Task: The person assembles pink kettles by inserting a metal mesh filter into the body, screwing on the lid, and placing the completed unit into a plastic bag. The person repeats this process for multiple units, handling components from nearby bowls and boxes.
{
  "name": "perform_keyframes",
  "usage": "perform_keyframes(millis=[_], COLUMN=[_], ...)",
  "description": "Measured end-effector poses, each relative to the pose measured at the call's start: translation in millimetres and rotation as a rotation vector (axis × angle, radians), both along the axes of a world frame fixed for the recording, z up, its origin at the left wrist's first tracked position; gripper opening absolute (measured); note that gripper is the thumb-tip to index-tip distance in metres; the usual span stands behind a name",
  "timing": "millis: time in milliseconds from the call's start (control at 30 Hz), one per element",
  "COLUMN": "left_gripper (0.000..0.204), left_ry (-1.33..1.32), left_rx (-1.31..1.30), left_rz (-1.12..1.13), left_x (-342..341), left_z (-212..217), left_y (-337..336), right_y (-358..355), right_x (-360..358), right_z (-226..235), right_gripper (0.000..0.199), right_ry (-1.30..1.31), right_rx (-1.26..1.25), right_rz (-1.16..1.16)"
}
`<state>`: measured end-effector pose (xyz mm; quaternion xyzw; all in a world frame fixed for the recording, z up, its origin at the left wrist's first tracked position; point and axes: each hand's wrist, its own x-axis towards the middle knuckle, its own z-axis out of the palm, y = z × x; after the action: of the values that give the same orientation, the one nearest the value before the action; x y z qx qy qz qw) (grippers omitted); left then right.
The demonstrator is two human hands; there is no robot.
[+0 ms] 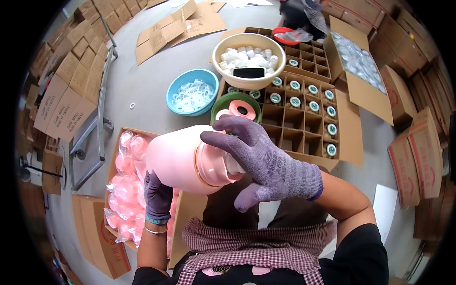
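Holding the large pink bottle [172,154] tilted, mouth to the right, in the left hand [159,195], with its fingers partly hidden behind, above the open carton [192,213] of bagged pink pieces [124,190]. Spreading wide the fingers of the right hand [268,168] around the bottle's mouth; cannot tell whether touching it.

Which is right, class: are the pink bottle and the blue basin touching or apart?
Apart. The head view shows it: a strip of grey floor is visible between the pink bottle and the blue basin.
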<state>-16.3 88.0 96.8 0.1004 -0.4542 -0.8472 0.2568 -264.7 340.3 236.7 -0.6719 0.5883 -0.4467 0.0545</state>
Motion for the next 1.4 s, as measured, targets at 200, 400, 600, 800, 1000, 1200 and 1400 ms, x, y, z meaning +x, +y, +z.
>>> perform_keyframes(millis=[200,400,600,800,1000,1200,1400], left_gripper=[0.050,0.043,0.036,0.042,0.049,0.051,0.035], left_ry=[0.035,-0.229,-0.162,-0.154,-0.174,-0.132,-0.120], left_rx=[-0.190,-0.491,-0.218,0.185,0.353,0.204,-0.256], left_rz=[-0.036,0.220,0.338,0.367,0.440,0.324,0.294], left_x=[19,41,93,119,111,83,42], left_z=[34,66,14,-49,-53,-32,40], left_y=[20,6,-39,-47,-54,-56,-9], right_y=[51,45,-34,-157,-207,-120,-32], right_x=[42,47,-65,-128,-129,-72,-12], right_z=[-9,-91,-163,-244,-247,-84,-25], right_gripper=[0.120,0.096,0.053,0.072,0.068,0.076,0.070], right_ry=[0.028,-0.255,-0.158,0.692,0.685,-0.263,0.436], right_rx=[-0.020,-0.015,0.367,0.590,0.877,-0.096,-0.100], right_rz=[-0.147,0.125,-0.352,-0.388,-0.278,0.070,-0.145])
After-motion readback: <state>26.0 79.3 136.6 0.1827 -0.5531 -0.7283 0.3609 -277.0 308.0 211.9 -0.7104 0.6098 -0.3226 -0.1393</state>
